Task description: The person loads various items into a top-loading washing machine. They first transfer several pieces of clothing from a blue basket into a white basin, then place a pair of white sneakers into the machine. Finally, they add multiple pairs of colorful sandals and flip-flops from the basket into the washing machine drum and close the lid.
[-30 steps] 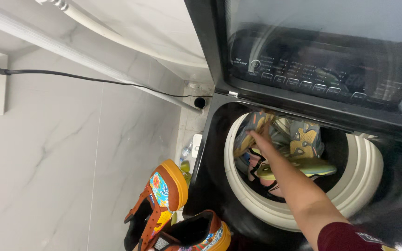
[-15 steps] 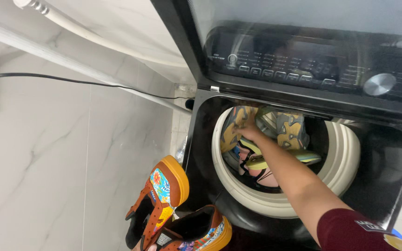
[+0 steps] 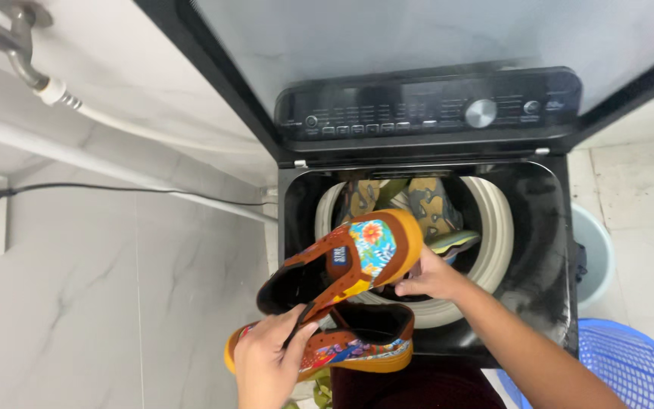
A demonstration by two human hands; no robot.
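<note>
While both hands hover over the open top-load washing machine (image 3: 546,250), left hand (image 3: 266,363) gripping the lower orange floral shoe (image 3: 342,350), right hand (image 3: 433,276) clasping the upper one (image 3: 350,257), other patterned shoes (image 3: 425,204) in the drum, blue basket (image 3: 630,363) at right.

The upper shoe (image 3: 357,261) is rust brown with an orange sole and a floral panel of blue, red and yellow. The lower shoe (image 3: 342,344), by the left fingers (image 3: 297,341), shows the same brown, orange sole and a multicoloured printed side. Beyond the right fingers (image 3: 410,288), the washing machine (image 3: 425,113) is black with a white drum rim (image 3: 493,227); shoes (image 3: 429,208) inside are olive and patterned. The basket (image 3: 630,363) is blue, the wall (image 3: 100,288) white marble.
</note>
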